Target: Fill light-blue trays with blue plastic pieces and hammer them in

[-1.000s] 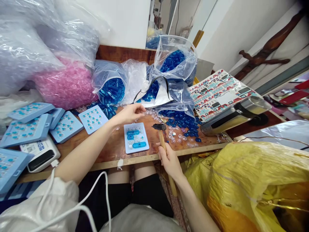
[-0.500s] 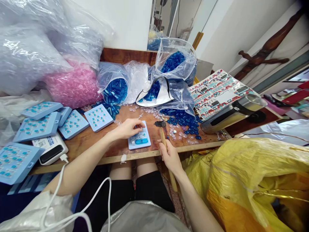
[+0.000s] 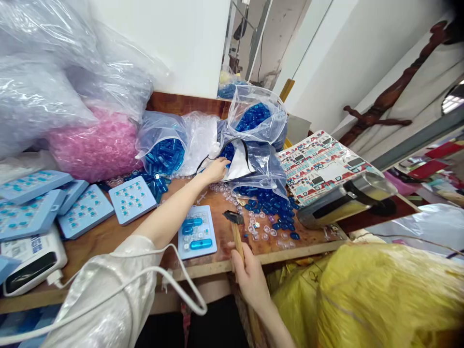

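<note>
My left hand (image 3: 216, 170) reaches across the table to the mouth of a white bag with black trim (image 3: 241, 162), which holds blue pieces (image 3: 228, 151). Its visible fingers are stretched out; the tips are partly hidden. Wrapped round the wooden handle of a hammer (image 3: 237, 237) is my right hand (image 3: 250, 278), near the table's front edge; the dark hammer head points up and away. Between my arms lies a light blue tray (image 3: 208, 224), with blue translucent capsule-shaped pieces and small clear parts on it.
Light blue trays (image 3: 132, 200) and a white power bank (image 3: 32, 258) with a cable are at left. Bags of blue pieces (image 3: 166, 154) and a pink-filled bag (image 3: 94, 142) line the back. Loose blue pieces (image 3: 286, 212), a steel flask (image 3: 344, 200) and a yellow sack (image 3: 391, 290) are at right.
My left hand has left the tray and moved forward to the black-trimmed bag. More blue pieces on the tray are now uncovered. My right hand still grips the hammer. The view has shifted.
</note>
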`<state>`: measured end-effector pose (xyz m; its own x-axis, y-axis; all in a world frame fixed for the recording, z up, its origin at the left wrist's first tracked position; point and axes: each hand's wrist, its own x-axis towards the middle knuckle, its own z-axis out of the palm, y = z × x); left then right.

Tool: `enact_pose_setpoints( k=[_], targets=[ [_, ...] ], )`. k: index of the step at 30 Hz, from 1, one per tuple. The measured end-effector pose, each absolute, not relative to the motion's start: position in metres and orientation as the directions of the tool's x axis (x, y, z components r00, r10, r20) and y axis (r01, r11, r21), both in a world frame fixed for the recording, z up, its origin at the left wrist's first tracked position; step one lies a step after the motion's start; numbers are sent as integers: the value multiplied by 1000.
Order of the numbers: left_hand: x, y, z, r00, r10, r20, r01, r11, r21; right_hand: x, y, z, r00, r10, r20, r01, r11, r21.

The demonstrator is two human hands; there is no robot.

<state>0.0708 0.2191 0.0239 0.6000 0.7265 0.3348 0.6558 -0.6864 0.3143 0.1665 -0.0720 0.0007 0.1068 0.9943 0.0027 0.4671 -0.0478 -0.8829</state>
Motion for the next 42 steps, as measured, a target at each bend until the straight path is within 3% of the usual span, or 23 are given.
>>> enact_pose_setpoints(
  k=[4, 9, 14, 16, 22, 26, 33, 37, 42],
  targets=[
    [104, 271, 24, 593, 744, 308, 703, -665, 251, 167, -74, -10, 198, 979, -49, 374, -122, -919],
    [105, 317, 27, 439, 886, 151, 818, -464, 339, 164, -75, -23, 264, 951, -161, 224, -223, -949],
    [77, 298, 26, 602, 798, -9, 766, -575, 286, 166, -76, -21, 227, 942, -248, 163, -287, -944],
    [66, 274, 25, 630, 777, 11, 749, -611, 257, 167, -75, -19, 217, 945, -244, 189, -286, -939],
    [32, 213, 15, 725, 635, 267, 603, -772, 200, 166, -72, -13, 188, 967, -172, 282, -221, -934],
    [10, 194, 7, 736, 569, 367, 516, -822, 240, 164, -70, -9, 185, 977, -109, 344, -168, -924],
    [-11, 170, 13, 671, 643, 369, 484, -757, 439, 162, -68, -1, 179, 982, -58, 422, -130, -897],
    [-25, 156, 13, 622, 690, 371, 583, -724, 370, 162, -67, -2, 184, 982, -37, 447, -118, -887],
    [-29, 146, 7, 632, 746, 208, 666, -661, 345, 162, -67, -2, 168, 985, -29, 457, -104, -883]
  ],
)
